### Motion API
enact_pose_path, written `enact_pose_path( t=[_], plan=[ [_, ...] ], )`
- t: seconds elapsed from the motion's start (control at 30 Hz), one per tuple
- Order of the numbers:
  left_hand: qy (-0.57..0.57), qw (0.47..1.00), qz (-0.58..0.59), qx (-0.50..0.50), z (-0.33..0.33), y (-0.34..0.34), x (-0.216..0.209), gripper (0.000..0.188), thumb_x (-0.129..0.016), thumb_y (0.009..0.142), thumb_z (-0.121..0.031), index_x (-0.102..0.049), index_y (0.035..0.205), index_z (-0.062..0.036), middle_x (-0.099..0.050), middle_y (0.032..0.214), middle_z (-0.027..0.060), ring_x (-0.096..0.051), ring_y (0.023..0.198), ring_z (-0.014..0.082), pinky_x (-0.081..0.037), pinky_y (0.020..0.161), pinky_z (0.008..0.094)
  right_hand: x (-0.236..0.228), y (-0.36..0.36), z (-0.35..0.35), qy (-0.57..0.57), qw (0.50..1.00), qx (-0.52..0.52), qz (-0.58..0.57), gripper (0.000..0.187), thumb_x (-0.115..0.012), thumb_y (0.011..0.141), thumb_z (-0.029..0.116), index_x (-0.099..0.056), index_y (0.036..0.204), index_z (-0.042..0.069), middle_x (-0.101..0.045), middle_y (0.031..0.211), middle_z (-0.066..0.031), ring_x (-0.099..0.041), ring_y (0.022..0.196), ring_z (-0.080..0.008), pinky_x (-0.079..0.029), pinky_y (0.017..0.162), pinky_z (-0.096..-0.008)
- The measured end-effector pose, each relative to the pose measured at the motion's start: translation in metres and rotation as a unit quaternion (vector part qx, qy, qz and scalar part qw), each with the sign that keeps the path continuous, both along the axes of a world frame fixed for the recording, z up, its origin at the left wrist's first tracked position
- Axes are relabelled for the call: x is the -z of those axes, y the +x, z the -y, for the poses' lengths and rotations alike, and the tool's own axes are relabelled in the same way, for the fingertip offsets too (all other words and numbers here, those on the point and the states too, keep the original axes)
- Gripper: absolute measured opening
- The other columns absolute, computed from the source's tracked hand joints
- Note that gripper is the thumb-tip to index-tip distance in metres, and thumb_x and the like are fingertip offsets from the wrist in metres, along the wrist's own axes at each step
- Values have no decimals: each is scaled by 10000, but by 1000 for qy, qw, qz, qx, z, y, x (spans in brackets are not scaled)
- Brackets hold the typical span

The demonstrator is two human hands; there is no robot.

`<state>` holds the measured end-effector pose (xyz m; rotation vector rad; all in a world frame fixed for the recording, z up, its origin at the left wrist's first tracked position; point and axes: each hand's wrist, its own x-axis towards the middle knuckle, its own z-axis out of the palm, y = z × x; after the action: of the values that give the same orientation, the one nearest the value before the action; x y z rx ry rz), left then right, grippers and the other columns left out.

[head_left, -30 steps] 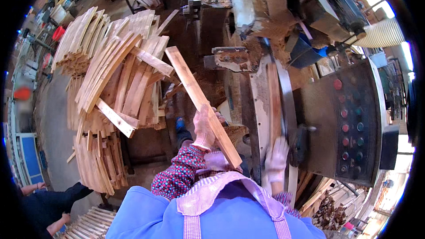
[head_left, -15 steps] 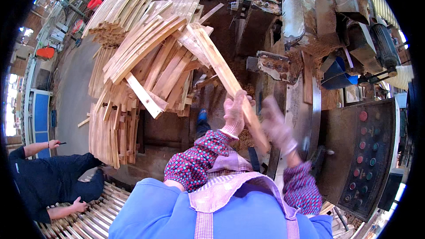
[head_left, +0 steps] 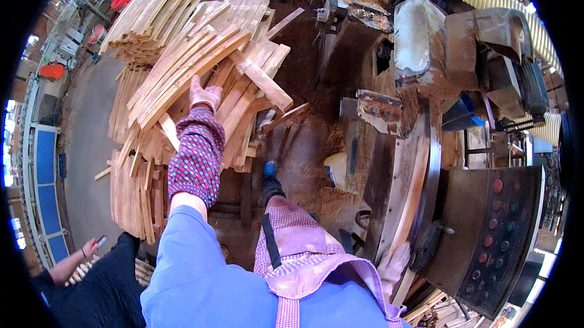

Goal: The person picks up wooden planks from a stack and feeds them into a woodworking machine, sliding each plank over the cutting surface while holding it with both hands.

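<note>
My left hand point(head_left: 205, 94), in a pale work glove, reaches out to a heap of wooden slats point(head_left: 201, 54) at the left. Its fingers are spread at the edge of the upper slats, and nothing is gripped in it. My right hand point(head_left: 394, 262), gloved and smeared by motion, is low at the right, at the near end of a wooden slat point(head_left: 412, 191). That slat lies lengthwise on the metal machine bed point(head_left: 389, 188). Whether the right fingers grip it or only press against it cannot be told.
A control panel point(head_left: 493, 237) with several buttons stands at the right, below a dusty machine housing point(head_left: 420, 39). Another stack of slats point(head_left: 152, 18) rises at the far left. A person in dark clothes point(head_left: 97, 285) is at the lower left. Sawdust point(head_left: 334, 200) covers the floor.
My left hand has let go of the slat it held and moved left to the heap. My right hand has moved down and nearer me. A slat now lies along the machine bed.
</note>
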<state>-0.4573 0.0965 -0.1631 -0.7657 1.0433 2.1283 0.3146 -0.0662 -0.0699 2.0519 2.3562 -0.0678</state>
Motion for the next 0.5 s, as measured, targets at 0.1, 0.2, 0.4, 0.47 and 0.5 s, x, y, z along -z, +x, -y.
enact_pose_path(
  t=[0.1,0.2,0.4,0.47,0.5],
  plan=[
    [26,998,1,-50,-4,-43,20,755,-697,848,-453,-394,1409,-48,-427,1424,173,-360,1349,357,-307,1162,468,-11,-49,-111,1,994,11,111,544,-400,999,297,-355,1453,2,-352,1493,-256,-329,1377,-430,-215,1171,-493],
    [170,981,15,-95,-21,-48,20,529,-702,865,-336,-511,1282,-70,-528,1310,145,-479,1238,290,-451,1013,521,12,-46,-235,106,985,-66,123,514,-405,999,289,-385,1441,26,-377,1496,-206,-340,1379,-392,-248,1150,-486],
    [98,990,-64,-83,-4,-9,19,455,-748,772,-294,-593,1147,-87,-621,1154,108,-610,1013,271,-577,796,412,8,-98,-328,147,987,-70,15,524,-446,993,275,-377,1445,20,-380,1496,-197,-336,1386,-374,-252,1148,-471],
    [118,985,-126,14,31,33,17,426,-667,821,-402,-609,1111,-95,-652,1060,65,-635,921,228,-546,842,388,-2,-143,-330,144,979,-74,-121,542,-476,992,302,-393,1441,10,-409,1478,-203,-354,1379,-374,-239,1163,-429],
    [92,982,-148,68,47,83,-26,409,-627,844,-442,-610,1094,-119,-658,1029,52,-633,936,214,-536,860,364,-13,-179,-308,153,966,-119,-170,532,-530,979,264,-417,1434,12,-420,1474,-197,-354,1390,-347,-251,1166,-397]
  ],
)
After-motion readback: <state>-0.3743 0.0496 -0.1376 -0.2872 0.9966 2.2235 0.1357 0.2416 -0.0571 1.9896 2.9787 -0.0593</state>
